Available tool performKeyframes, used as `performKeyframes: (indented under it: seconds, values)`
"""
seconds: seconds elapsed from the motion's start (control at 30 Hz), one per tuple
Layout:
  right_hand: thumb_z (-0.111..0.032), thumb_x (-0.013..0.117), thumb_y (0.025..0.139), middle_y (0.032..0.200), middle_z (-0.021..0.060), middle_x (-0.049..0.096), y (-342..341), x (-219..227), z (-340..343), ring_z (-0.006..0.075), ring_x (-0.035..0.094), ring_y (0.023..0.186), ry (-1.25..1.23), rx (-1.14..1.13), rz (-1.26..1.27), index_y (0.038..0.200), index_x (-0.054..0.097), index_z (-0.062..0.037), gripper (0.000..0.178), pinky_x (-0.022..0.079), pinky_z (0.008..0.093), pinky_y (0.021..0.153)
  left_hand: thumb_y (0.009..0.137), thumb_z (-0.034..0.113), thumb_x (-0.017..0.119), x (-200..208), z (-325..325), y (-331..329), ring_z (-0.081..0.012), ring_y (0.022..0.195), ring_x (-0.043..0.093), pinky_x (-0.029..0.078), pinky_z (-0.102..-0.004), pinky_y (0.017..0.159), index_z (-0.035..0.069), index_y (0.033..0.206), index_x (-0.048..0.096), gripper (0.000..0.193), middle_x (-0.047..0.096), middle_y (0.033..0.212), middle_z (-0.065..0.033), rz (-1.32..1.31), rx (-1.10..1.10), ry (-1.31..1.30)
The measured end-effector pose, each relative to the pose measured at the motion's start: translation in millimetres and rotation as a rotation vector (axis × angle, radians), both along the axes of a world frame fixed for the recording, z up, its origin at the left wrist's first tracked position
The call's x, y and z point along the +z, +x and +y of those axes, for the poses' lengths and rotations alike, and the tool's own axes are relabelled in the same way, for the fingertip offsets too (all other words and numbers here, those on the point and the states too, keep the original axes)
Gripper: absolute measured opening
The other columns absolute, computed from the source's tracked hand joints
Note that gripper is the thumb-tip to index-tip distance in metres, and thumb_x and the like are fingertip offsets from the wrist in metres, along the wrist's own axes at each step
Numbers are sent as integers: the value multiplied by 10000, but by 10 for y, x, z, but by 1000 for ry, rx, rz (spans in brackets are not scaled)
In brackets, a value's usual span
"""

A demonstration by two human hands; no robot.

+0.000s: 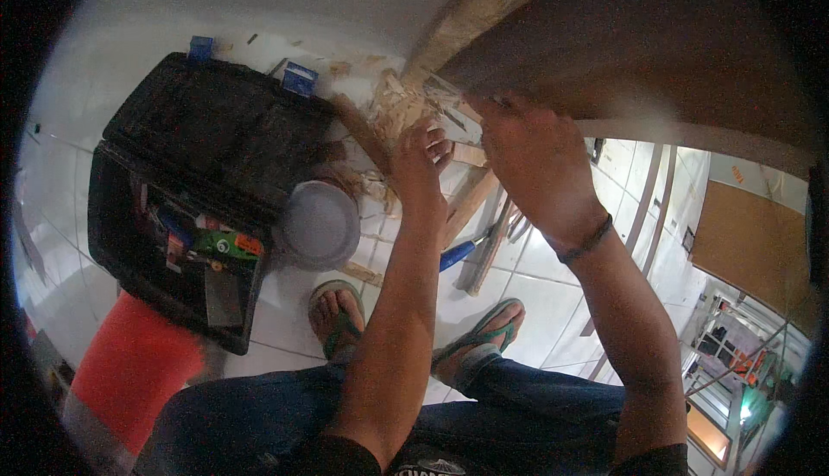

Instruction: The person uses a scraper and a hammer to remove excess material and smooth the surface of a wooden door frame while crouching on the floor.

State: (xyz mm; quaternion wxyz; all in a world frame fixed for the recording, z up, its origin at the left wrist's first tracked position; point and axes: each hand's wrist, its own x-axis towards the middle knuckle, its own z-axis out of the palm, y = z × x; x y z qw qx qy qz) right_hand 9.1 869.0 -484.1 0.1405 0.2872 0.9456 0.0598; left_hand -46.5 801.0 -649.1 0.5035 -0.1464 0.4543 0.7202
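Observation:
My left hand (421, 163) is beside a pile of splintered wood (397, 100), its fingers loosely curled and apart, with nothing visible in them. My right hand (540, 152) is closed at the lower edge of a large dark brown wooden panel (604, 53). Its fingertips are partly hidden, and a thin pale strip runs toward them; what they grip is unclear. A light wooden frame piece (471, 14) with a rough, broken end meets the panel near both hands. Below them, wood pieces (471, 204) and a blue-handled tool (458, 254) lie on the tiles.
At left, an open black toolbox (216, 122) holds tools, including a green and orange one (226, 244). A round grey lid or container (319, 225) stands beside it. Red material (134, 372) lies lower left. My sandalled feet (484, 333) are on the white tiles; a brown board (747, 243) is at right.

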Motion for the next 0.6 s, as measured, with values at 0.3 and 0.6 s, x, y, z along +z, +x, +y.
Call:
performKeyframes:
  seconds: [0.3,0.6]
  values:
    - [-99,551,804,820,135,653,40,2,90,289,669,741,47,49,88,1078,624,-100,284,555,386,654,935,292,479,5,-80,20,-191,905,575,489,-339,843,89,1111,536,275,576,1018,-60,81,-31,-20]
    - [-109,572,784,757,129,653,-93,-102,91,291,670,719,11,83,108,926,639,-101,157,553,396,642,903,258,536,-90,-18,41,-173,841,580,480,-321,766,103,1087,574,244,606,928,-56,-48,46,-66]
